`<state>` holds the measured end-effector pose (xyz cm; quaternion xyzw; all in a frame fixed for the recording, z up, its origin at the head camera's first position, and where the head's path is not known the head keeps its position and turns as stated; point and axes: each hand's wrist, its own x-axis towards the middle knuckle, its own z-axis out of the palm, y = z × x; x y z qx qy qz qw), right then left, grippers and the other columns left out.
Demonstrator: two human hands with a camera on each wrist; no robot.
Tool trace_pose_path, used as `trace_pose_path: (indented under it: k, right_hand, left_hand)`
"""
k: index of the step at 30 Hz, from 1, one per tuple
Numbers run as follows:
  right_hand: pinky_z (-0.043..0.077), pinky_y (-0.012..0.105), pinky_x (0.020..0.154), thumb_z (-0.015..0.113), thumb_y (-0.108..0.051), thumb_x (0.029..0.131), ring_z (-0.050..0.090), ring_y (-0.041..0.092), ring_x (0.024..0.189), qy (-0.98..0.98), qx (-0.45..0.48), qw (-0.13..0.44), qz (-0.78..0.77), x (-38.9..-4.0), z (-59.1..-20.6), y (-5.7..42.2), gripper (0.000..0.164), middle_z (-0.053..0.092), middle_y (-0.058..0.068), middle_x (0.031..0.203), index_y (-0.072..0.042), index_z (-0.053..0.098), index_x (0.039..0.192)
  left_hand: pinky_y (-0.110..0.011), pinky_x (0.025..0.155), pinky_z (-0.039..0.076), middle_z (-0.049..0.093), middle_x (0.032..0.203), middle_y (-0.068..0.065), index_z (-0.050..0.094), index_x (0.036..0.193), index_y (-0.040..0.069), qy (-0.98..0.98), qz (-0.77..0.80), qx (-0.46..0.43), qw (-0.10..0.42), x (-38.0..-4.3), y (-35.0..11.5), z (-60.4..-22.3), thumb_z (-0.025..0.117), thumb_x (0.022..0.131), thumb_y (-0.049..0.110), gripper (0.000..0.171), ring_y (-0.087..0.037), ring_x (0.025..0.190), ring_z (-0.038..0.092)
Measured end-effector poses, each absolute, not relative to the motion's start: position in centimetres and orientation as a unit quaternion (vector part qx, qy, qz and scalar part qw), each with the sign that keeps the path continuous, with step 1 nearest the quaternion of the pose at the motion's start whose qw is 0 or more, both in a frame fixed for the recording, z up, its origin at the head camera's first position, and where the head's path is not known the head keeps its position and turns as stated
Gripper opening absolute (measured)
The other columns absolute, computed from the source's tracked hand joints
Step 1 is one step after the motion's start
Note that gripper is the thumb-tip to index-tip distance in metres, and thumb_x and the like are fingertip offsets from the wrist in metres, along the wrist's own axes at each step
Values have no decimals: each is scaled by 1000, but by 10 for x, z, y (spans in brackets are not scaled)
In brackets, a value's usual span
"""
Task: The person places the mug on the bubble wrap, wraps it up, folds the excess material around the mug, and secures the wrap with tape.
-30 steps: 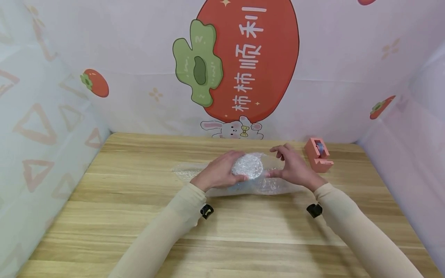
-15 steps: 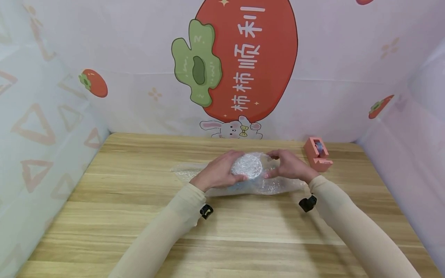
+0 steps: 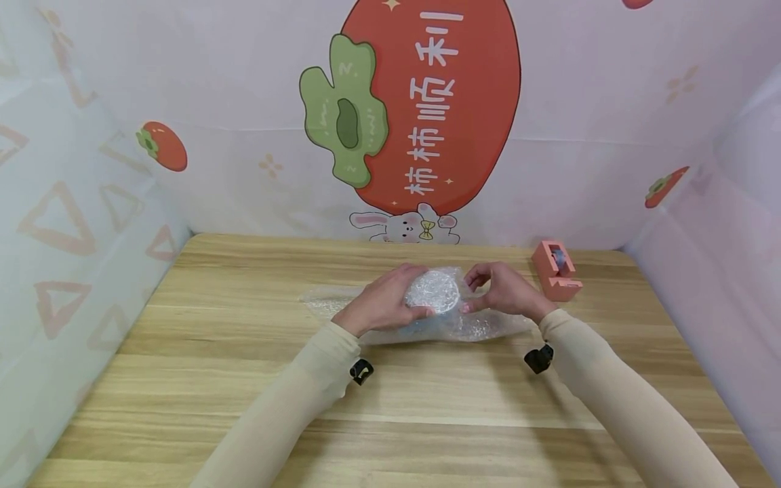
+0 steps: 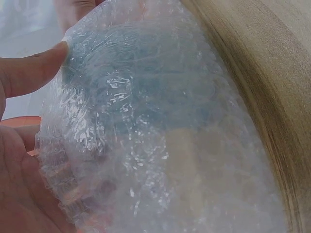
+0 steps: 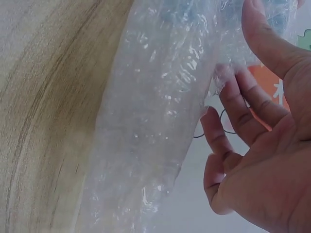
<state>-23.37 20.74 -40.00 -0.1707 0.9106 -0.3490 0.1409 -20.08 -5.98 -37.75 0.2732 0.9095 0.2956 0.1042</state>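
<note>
A round-topped item, bluish lower down, stands wrapped in clear bubble wrap on the wooden table. My left hand grips it from the left, thumb in front and fingers behind. In the left wrist view, a blue-green band shows through the film, and the thumb presses its edge. On the right side, my right hand holds the wrap between thumb and curled fingers, close beside the round top. In the right wrist view, its fingertips touch the wrap's edge. Loose ends spread out to both sides.
A pink tape dispenser with a roll in it stands at the back right of the wooden table. Behind rises a white printed cloth wall, with side walls left and right.
My right hand has moved left and inward, its raised fingers lowering and curling onto the wrap beside the round item. The left hand keeps its grip in place.
</note>
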Motion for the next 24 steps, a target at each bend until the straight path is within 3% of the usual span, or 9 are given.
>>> trace_pose_path:
  k: [6, 13, 24]
  right_hand:
    - [51, 43, 87, 91, -17, 76, 65, 23, 94, 900, -198, 143, -362, -230, -401, 207, 25, 72, -1, 91, -10, 76, 95]
    - [42, 61, 104, 89, -16, 78, 61, 31, 115, 887, -195, 162, -385, -230, -404, 208, 21, 74, 4, 108, -13, 79, 96]
    - [42, 61, 104, 83, -13, 85, 63, 30, 112, 872, -196, 191, -405, -232, -408, 211, 9, 75, 7, 109, -8, 81, 92]
  left_hand:
    - [-49, 118, 31, 42, 157, -12, 45, 151, 7, 910, 294, 274, 105, -201, -60, -378, 79, 89, 32, 76, -31, 145, 37]
    - [-49, 118, 30, 41, 157, -11, 44, 152, 7, 910, 295, 272, 106, -201, -59, -379, 79, 89, 33, 77, -31, 146, 36]
    - [-48, 114, 37, 48, 152, -8, 47, 149, 9, 913, 306, 246, 115, -203, -58, -376, 82, 87, 31, 75, -27, 137, 46]
